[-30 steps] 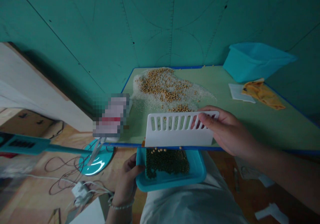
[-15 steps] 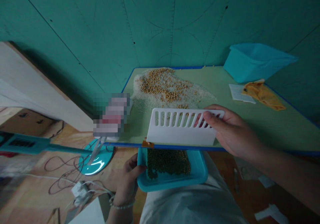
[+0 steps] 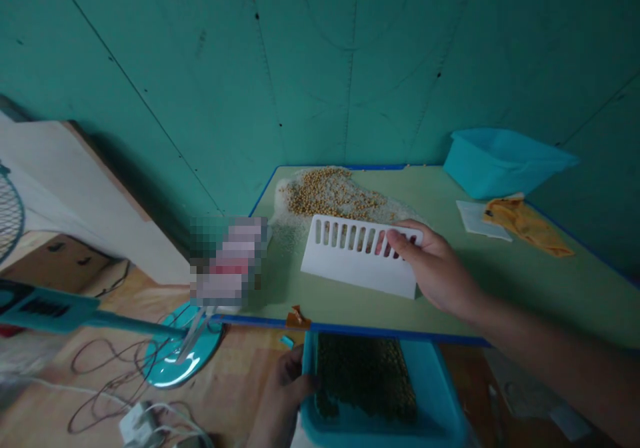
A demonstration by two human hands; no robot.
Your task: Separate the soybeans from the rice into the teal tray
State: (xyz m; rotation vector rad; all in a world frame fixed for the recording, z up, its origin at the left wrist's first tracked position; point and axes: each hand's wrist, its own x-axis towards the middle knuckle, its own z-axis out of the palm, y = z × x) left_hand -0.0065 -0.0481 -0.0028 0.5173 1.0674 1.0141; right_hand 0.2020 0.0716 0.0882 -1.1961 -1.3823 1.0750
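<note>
My right hand grips the right end of a white slotted plastic plate, thumb on the near face. The plate stands tilted over the table, its row of slots on top. Behind it lies a heap of round yellow beans, mixed with small whitish grains. Below the table's near edge, my left hand holds a blue tray by its left rim. Inside the tray is a layer of small dark green beans, with some yellowish ones along its right side.
A blue bin stands at the table's back right, near a yellow cloth on a white sheet. A pixelated object lies at the left edge. Brown tape sticks to the front edge. A fan stand and cables are left.
The white plate has moved off the table's front edge toward the heap, still in my right hand. The tray has come closer to me and shows larger. The camera view has shifted upward.
</note>
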